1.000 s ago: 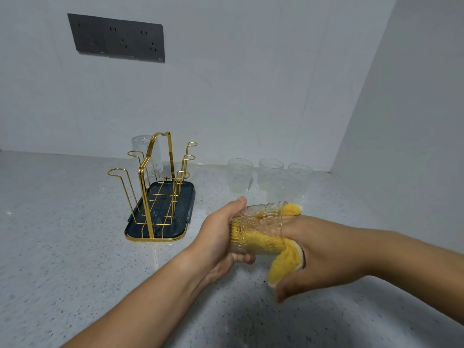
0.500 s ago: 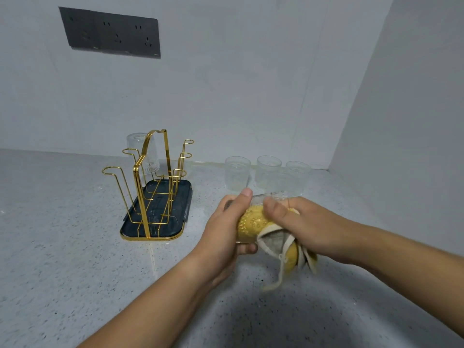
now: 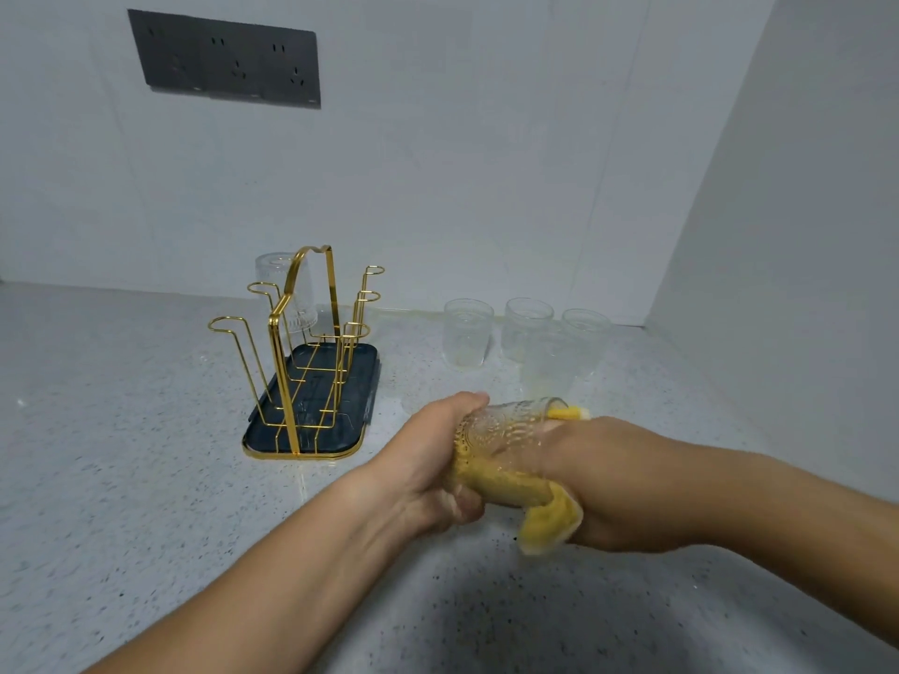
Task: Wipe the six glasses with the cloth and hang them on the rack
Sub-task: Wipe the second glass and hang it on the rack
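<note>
- Both hands meet low in the middle of the view, just above the speckled counter.
- Left hand grips a patterned glass at its base end. The fingers are curled underneath and the thumb lies over the top.
- That glass lies on its side in the air, clear of the counter, with its mouth turned to the right.
- Right hand holds a yellow cloth, and its fingers are pushed into the mouth of the glass.
- Cloth shows through the lower wall of the glass. A small tip pokes out at the upper rim, and a thick fold hangs out below the palm.
- To the left of the hands and apart from them, a gold wire rack stands on a dark tray.
- One hung glass sits upside down on a rear peg on the rack's left side.
- Behind the hands, a row of three glasses stands upright near the back wall. A fourth glass stands just in front of the row.
- These standing glasses are to the right of the rack and well apart from it.
- High on the wall, up and left, there is a dark socket panel.
</note>
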Demonstrator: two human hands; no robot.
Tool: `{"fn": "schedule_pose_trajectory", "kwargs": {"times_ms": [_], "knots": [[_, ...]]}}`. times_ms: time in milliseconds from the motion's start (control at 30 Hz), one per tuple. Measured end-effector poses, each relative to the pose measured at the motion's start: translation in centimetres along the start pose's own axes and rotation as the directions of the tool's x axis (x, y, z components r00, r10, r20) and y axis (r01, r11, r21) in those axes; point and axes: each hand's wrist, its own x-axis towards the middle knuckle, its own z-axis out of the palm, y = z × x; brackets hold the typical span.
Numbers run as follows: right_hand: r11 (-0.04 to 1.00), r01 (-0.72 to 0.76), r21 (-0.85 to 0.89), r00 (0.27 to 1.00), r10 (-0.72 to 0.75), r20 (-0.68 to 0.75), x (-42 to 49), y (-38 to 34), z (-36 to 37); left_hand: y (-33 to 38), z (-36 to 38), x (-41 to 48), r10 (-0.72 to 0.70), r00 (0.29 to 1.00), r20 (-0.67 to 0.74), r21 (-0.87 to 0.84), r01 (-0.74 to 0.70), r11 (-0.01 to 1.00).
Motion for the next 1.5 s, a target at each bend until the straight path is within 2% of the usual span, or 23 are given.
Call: {"fn": "schedule_pose_trajectory", "kwargs": {"times_ms": [67, 133, 200, 300, 333, 400, 467, 533, 600, 667, 733, 800, 867, 933, 1033, 1067, 1133, 1200, 1233, 1300, 1333, 1400, 1500], "knots": [[0.99, -0.031, -0.137, 0.998, 0.037, 0.041, 0.1, 0.6, 0.2, 0.5, -0.3, 0.1, -0.075, 0.996, 0.056, 0.025, 0.074, 0.997], [0.997, -0.003, 0.072, 1.0, 0.002, 0.017, 0.2, 1.1, -0.3, 0.8, -0.3, -0.1, -0.027, 0.993, 0.112, 0.018, 0.025, 1.0], [0.901, -0.056, 0.431, 0.998, 0.063, -0.003, 0.3, 1.1, -1.1, 0.7, -0.2, -0.2, 0.129, 0.985, 0.118, 0.014, -0.131, 0.991], [0.413, -0.117, 0.903, 0.965, 0.264, 0.004, 0.2, 0.5, -1.4, -0.4, -0.1, 0.5, 0.479, 0.876, 0.062, 0.148, -0.483, 0.863], [0.261, -0.105, 0.96, 0.949, 0.314, 0.019, 0.3, 0.1, -1.4, -0.8, -0.2, 0.8, 0.587, 0.808, 0.046, 0.186, -0.585, 0.79], [0.114, -0.105, 0.988, 0.934, 0.352, 0.059, 0.6, -0.4, -1.4, -1.3, -0.2, 0.8, 0.717, 0.696, 0.024, 0.223, -0.703, 0.675], [0.173, -0.101, 0.98, 0.943, 0.331, 0.039, 0.7, -0.8, -1.3, -1.1, -0.1, 0.7, 0.724, 0.69, -0.011, 0.221, -0.704, 0.675], [0.342, -0.085, 0.936, 0.945, 0.326, -0.033, 0.9, -1.0, -1.3, -0.4, 0.0, 0.8, 0.628, 0.778, -0.037, 0.193, -0.611, 0.768], [0.645, -0.075, 0.76, 0.955, 0.265, -0.13, 0.8, -1.0, -0.9, 0.5, 0.2, 0.9, 0.416, 0.908, -0.058, 0.094, -0.41, 0.907], [0.939, -0.057, 0.34, 0.978, 0.12, -0.169, 0.7, -0.2, -0.5, 1.1, 0.2, 0.6, 0.144, 0.989, -0.037, 0.023, -0.143, 0.989], [0.994, -0.073, 0.083, 0.992, 0.081, -0.101, 0.8, 0.3, 0.0, 1.6, 0.1, 0.4, -0.004, 1.0, -0.001, 0.03, 0.004, 1.0], [0.982, -0.039, 0.182, 0.983, 0.071, -0.17, 0.8, 0.6, 0.5, 2.0, 0.1, 0.0, 0.018, 1.0, 0.023, 0.04, -0.019, 0.999], [0.864, -0.038, 0.503, 0.956, 0.178, -0.233, 1.0, 0.4, 0.3, 1.7, 0.2, 0.0, 0.205, 0.978, 0.04, 0.042, -0.207, 0.977], [0.542, -0.108, 0.834, 0.897, 0.415, -0.153, 1.2, 0.0, -0.3, 0.7, 0.4, 0.2, 0.481, 0.877, 0.009, 0.111, -0.479, 0.871], [0.067, -0.132, 0.989, 0.847, 0.526, 0.078, 1.4, -0.7, -0.9, -0.9, 0.1, 0.4, 0.749, 0.662, -0.015, 0.211, -0.73, 0.65], [0.008, -0.118, 0.993, 0.859, 0.503, 0.098, 1.5, -0.7, -0.7, -1.1, 0.0, 0.6, 0.781, 0.623, -0.031, 0.231, -0.756, 0.612], [0.106, -0.088, 0.99, 0.892, 0.452, 0.031, 1.6, -1.1, -0.5, -1.1, -0.1, 0.8, 0.764, 0.641, -0.065, 0.232, -0.735, 0.637], [0.366, -0.078, 0.928, 0.909, 0.409, -0.085, 1.3, -1.0, -0.5, -0.3, 0.2, 1.0, 0.608, 0.786, -0.112, 0.163, -0.59, 0.791], [0.57, -0.104, 0.815, 0.918, 0.37, -0.142, 1.1, -0.8, -0.5, 0.3, 0.2, 1.1, 0.462, 0.878, -0.126, 0.086, -0.455, 0.887], [0.932, -0.147, 0.33, 0.963, 0.211, -0.167, 1.0, 0.2, -0.1, 1.0, 0.0, 1.1, 0.115, 0.991, -0.069, -0.025, -0.117, 0.993], [0.987, -0.123, 0.099, 0.983, 0.135, -0.121, 1.0, 0.5, 0.1, 1.2, -0.2, 1.0, 0.002, 1.0, -0.025, -0.03, -0.002, 1.0], [0.997, -0.073, 0.036, 0.992, 0.076, -0.097, 1.1, 1.0, 0.3, 1.5, -0.3, 0.8, -0.041, 0.999, 0.028, -0.033, 0.042, 0.999], [0.839, -0.053, 0.542, 0.943, 0.221, -0.249, 1.5, 0.7, -0.1, 1.3, 0.1, 0.6, 0.263, 0.965, -0.013, -0.021, -0.263, 0.965]]}}
